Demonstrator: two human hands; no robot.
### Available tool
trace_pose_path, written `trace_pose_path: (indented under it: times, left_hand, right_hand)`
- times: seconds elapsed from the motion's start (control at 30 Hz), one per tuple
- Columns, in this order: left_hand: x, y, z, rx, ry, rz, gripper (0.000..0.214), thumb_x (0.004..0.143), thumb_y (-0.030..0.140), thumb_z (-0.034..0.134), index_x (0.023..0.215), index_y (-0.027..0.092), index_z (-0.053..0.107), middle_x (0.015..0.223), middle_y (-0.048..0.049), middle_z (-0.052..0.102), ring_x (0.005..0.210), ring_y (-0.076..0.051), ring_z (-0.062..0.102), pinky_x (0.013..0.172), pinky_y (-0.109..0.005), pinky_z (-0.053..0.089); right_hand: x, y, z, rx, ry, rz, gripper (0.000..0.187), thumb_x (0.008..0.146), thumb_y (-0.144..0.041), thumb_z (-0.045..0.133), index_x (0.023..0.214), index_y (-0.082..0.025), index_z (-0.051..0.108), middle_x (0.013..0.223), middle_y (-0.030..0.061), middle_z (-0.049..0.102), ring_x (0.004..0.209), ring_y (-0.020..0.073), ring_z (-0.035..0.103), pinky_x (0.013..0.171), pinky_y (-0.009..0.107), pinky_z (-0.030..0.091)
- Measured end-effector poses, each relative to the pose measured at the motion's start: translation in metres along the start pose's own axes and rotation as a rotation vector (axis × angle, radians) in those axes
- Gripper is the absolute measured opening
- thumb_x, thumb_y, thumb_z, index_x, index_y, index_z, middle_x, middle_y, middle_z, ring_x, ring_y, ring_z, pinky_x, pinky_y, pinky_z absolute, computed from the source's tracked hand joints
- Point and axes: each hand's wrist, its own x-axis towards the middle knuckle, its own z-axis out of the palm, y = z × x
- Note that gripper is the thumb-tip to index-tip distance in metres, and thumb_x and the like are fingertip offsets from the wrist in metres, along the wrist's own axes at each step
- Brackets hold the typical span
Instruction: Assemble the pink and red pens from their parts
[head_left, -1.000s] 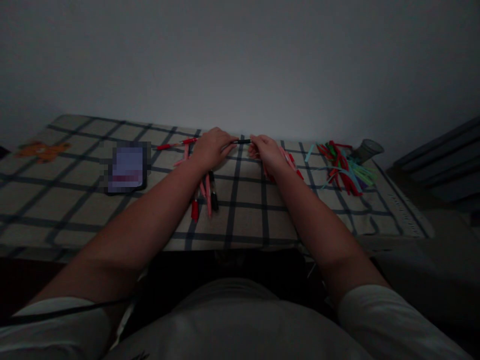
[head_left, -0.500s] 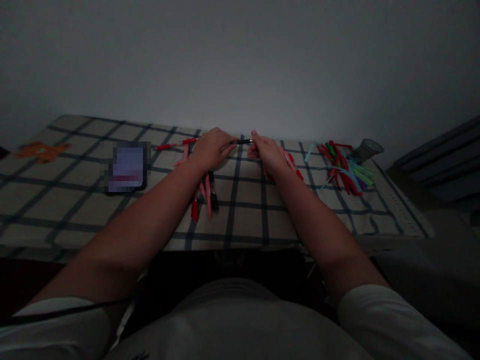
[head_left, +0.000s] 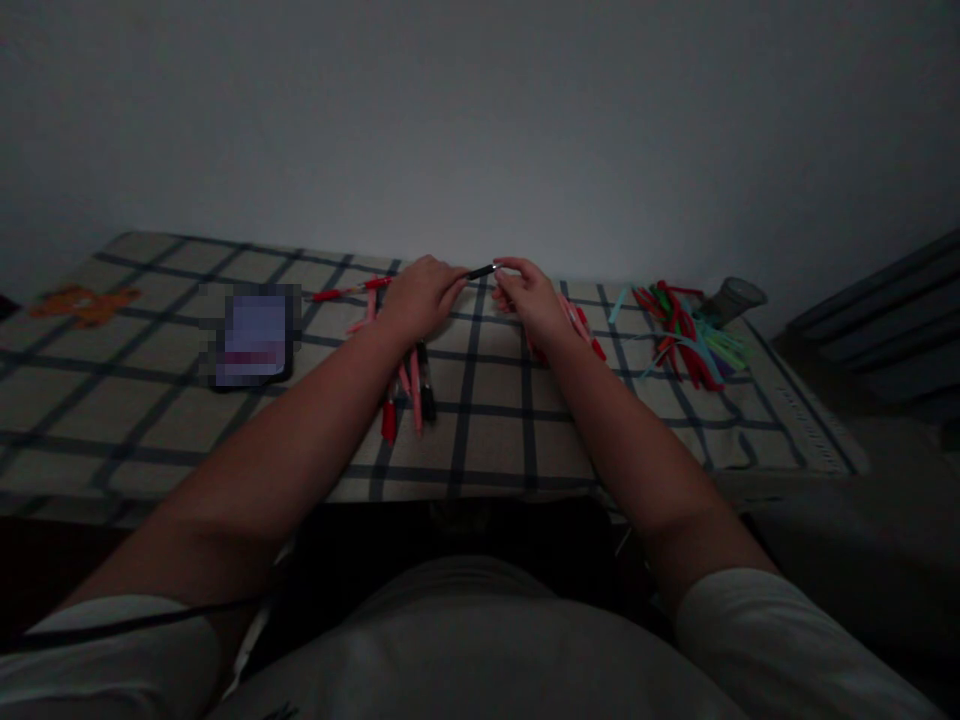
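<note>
Both hands — left hand (head_left: 420, 295), right hand (head_left: 529, 297) — pinching one dark pen (head_left: 481, 271), dim light, fingertip grip hard to make out

A slim black pen (head_left: 482, 271) is held in the air at 12 o'clock from the person. Its pale tip tilts up toward 2 o'clock, and it is pinched between the left hand (head_left: 420, 297) and the right hand (head_left: 529, 297).

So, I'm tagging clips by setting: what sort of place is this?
Likely a dim room at home: a checked tablecloth by a bare wall, loose pens and coloured strips on it; the left hand and right hand hold a black pen.
</note>
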Motion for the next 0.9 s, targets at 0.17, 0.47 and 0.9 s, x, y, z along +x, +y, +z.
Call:
trace_pose_path:
  times: [0.17, 0.47, 0.9]
  left_hand:
    - [0.0003, -0.0022, 0.0022, -0.012, 0.021, 0.030, 0.048, 0.119, 0.038, 0.041, 0.145, 0.024, 0.079, 0.125, -0.0134, 0.085, 0.120, -0.033, 0.072, 0.105, -0.046, 0.055]
    - [0.0006, -0.0030, 0.0031, -0.045, 0.030, 0.038, 0.046, 0.116, 0.036, 0.046, 0.144, 0.025, 0.081, 0.132, -0.0131, 0.085, 0.125, -0.034, 0.071, 0.110, -0.050, 0.055]
    - [0.0007, -0.0096, 0.0108, -0.076, 0.062, 0.077, 0.041, 0.113, 0.036, 0.054, 0.141, 0.026, 0.083, 0.134, -0.0115, 0.085, 0.128, -0.033, 0.071, 0.113, -0.051, 0.056]
  right_hand:
    - [0.0006, -0.0004, 0.0014, 0.004, -0.011, 0.016, 0.018, 0.105, -0.038, 0.084, 0.107, -0.028, 0.069, 0.072, -0.0081, 0.067, 0.064, 0.0101, 0.063, 0.061, 0.019, 0.050]
    - [-0.0005, -0.0037, 0.0017, -0.017, -0.009, 0.049, 0.027, 0.105, -0.041, 0.083, 0.096, -0.028, 0.062, 0.068, -0.0083, 0.065, 0.062, 0.0101, 0.062, 0.060, 0.018, 0.048]
    - [-0.0011, -0.0032, 0.0011, -0.089, -0.047, 0.069, 0.039, 0.116, -0.030, 0.064, 0.078, -0.025, 0.058, 0.067, -0.0038, 0.067, 0.060, 0.0113, 0.061, 0.060, 0.021, 0.047]
